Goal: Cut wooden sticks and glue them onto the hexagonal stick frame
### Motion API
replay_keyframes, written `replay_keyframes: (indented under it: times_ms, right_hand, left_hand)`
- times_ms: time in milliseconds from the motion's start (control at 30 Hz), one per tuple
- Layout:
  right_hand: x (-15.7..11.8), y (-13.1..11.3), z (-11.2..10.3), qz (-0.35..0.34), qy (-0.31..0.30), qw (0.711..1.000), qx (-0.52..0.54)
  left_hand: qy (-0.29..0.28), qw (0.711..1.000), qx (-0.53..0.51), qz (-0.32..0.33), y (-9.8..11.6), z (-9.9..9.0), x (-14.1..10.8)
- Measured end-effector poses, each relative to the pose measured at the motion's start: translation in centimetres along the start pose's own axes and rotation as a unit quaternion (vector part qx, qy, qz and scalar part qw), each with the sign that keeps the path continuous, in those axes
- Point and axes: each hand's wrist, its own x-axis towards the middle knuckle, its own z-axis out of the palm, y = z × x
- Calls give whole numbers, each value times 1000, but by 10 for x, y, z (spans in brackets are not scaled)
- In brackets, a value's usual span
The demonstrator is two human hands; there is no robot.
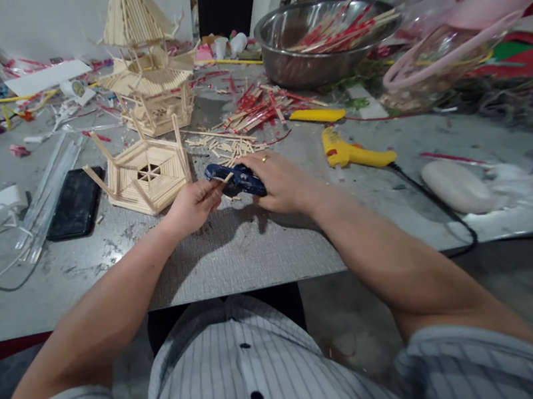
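My right hand (pixel 278 181) is wrapped round a dark blue hand tool (pixel 235 179), perhaps a cutter; its jaws cannot be made out. Pinched in the fingers of my left hand (pixel 195 205) is a thin wooden stick (pixel 227 179), which lies against the tool. Just left of my hands sits a six-sided wooden stick base (pixel 137 196) with several upright posts. Behind it stands a tiered pagoda model (pixel 146 77) of the same sticks. Short cut stick pieces (pixel 225 145) are scattered on the table beyond my hands.
A yellow glue gun (pixel 357 152) with a black cord and a yellow utility knife (pixel 318 115) lie to the right. Red-tipped sticks (pixel 257 110) are piled before a steel bowl (pixel 296 66). At left is a black phone (pixel 75 203); far right, a pale stone-like lump (pixel 457 186).
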Motion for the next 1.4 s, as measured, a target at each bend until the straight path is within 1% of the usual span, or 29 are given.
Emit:
replay_keyframes:
  times_ms: [133, 267, 367, 533, 700, 967, 1233, 1400]
  right_hand:
    - [0, -2, -1, 5, -7, 1000, -13]
    - [0, -3, -2, 7, -14, 1000, -25]
    - [0, -3, -3, 9, -22, 999, -29]
    - [-1, -4, -4, 18, -23, 999, -37]
    - [-1, -6, -5, 26, -29, 998, -45]
    - [-1, -7, -5, 34, -25, 998, -56]
    - [-1, -8, -4, 44, -13, 997, -59]
    - [-2, -10, -4, 45, -4, 997, -66]
  left_hand:
    - [-14, 1000, 0, 2, 7, -3, -1]
    - [-21, 1000, -3, 8, 9, -5, -1]
    - [-28, 1000, 1, -8, 9, -6, 0]
    - [-42, 998, -26, -30, 10, -6, 0]
    - [-38, 998, -45, -19, 11, -6, 0]
    - [-39, 998, -40, -14, 9, -6, 0]
    - [-37, 998, -59, 4, 11, -6, 0]
    - [-36, 997, -68, 7, 8, -5, 0]
